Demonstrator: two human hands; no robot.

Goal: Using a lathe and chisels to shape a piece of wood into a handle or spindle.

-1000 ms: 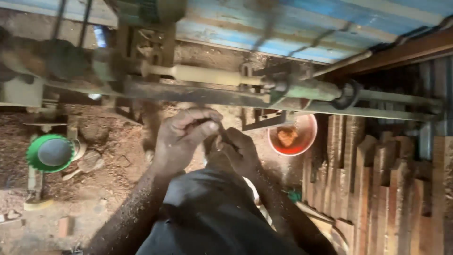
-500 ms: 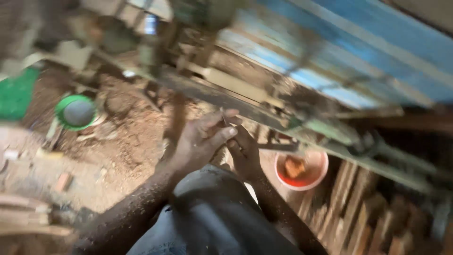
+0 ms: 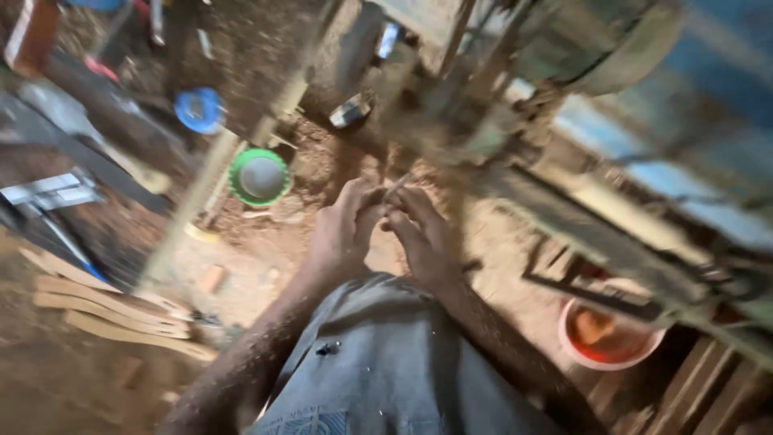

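Hands meet over a small thin piece

We see the left hand (image 3: 342,229) and the right hand (image 3: 423,234) brought together in front of the body, fingertips touching around a small thin piece (image 3: 397,187) that sticks up between them. Both hands look pinched on it, though blur keeps us from saying what it is. We judge the step in hand to be fine fingertip work on that piece, held above the grey-clad lap (image 3: 386,362). The next move, as we read it, calls for a steady pinch and small, close motions, not reach.

Around them: sawdust-strewn floor (image 3: 241,266), a green bowl (image 3: 259,177) to the left, a blue round lid (image 3: 200,110) farther off, a red bowl (image 3: 609,334) at lower right, stacked wooden slats (image 3: 105,310) at left, and a machine frame (image 3: 564,209) slanting overhead.

Against the picture half a second back, our view has swung: the green bowl sits nearer the middle, the red bowl lower right, while the hands stay joined.
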